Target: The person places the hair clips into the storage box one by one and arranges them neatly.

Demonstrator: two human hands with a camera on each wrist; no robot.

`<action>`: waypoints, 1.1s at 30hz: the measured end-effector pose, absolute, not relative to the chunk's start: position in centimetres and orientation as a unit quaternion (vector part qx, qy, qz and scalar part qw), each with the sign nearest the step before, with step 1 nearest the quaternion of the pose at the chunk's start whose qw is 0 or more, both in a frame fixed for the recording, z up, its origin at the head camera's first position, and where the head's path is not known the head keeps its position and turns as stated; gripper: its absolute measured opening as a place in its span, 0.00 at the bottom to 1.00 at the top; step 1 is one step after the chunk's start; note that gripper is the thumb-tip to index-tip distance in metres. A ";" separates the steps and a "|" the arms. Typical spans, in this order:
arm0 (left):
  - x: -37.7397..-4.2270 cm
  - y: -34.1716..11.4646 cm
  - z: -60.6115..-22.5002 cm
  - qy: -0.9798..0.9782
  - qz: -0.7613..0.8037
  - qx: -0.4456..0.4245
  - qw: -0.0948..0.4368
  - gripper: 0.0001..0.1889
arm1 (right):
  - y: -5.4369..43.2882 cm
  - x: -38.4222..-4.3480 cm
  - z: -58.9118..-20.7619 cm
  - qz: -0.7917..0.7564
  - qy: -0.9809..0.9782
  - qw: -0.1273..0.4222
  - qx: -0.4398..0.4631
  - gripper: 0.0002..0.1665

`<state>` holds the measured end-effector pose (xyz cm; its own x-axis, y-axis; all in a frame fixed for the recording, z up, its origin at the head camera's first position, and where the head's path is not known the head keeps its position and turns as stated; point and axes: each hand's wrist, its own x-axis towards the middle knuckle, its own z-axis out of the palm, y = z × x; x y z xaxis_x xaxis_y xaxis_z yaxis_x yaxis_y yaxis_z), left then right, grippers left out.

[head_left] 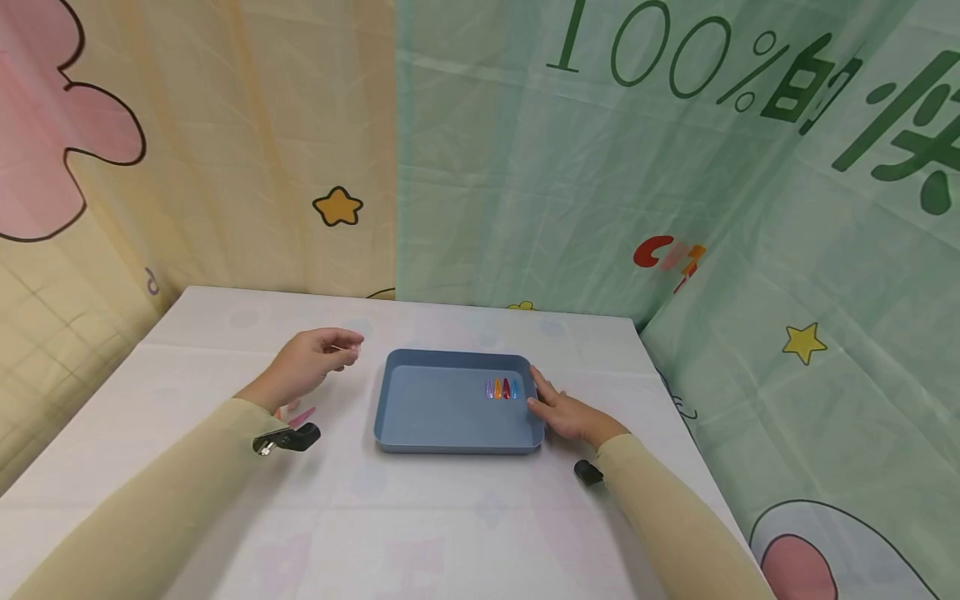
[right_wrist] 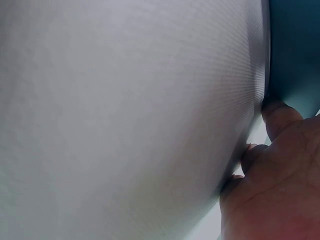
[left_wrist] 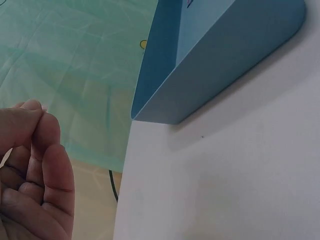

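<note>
Near the tray's left side, my left hand [head_left: 311, 360] pinches a small pale hair clip [head_left: 356, 349] between thumb and index finger. The fingertips hide most of it. A blue-grey tray [head_left: 442, 429] lies flat on the table. Inside, toward its right end, several hair clips stand in a row: a purple clip [head_left: 490, 389], an orange clip [head_left: 497, 389], a red clip [head_left: 506, 389] and a blue clip [head_left: 514, 389]. My right hand [head_left: 566, 412] holds the tray's right edge; in the right wrist view, fingers [right_wrist: 280, 117] touch its outer wall low down by the table.
A pink clip [head_left: 302, 417] and other pinkish pieces lie on the white-covered table [head_left: 420, 517] by my left wrist, partly hidden by the sleeve. Printed curtains [head_left: 480, 167] hang behind the table and along its sides.
</note>
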<state>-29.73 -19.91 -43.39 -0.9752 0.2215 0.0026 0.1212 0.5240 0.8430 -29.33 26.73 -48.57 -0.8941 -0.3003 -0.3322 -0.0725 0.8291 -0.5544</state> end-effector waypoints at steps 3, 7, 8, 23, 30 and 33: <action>-30.0 -19.3 -43.5 0.875 0.471 0.102 0.056 0.21 | 26.8 -29.4 -48.6 -0.278 0.932 0.208 -0.103 0.44; -30.4 -18.4 -43.7 0.880 0.458 0.116 0.055 0.21 | 26.8 -29.3 -48.6 -0.280 0.931 0.210 -0.101 0.44; -30.5 -18.2 -43.8 0.881 0.456 0.119 0.054 0.21 | 26.8 -29.3 -48.5 -0.280 0.931 0.211 -0.099 0.44; -31.1 -13.6 -43.6 0.862 0.485 0.143 0.045 0.19 | 26.8 -29.3 -48.4 -0.288 0.928 0.218 -0.093 0.45; -31.5 -11.5 -43.9 0.849 0.502 0.155 0.052 0.19 | 26.8 -29.3 -48.4 -0.289 0.928 0.215 -0.099 0.45; -31.7 -10.7 -44.0 0.849 0.501 0.159 0.050 0.18 | 26.8 -29.4 -48.5 -0.287 0.928 0.214 -0.102 0.45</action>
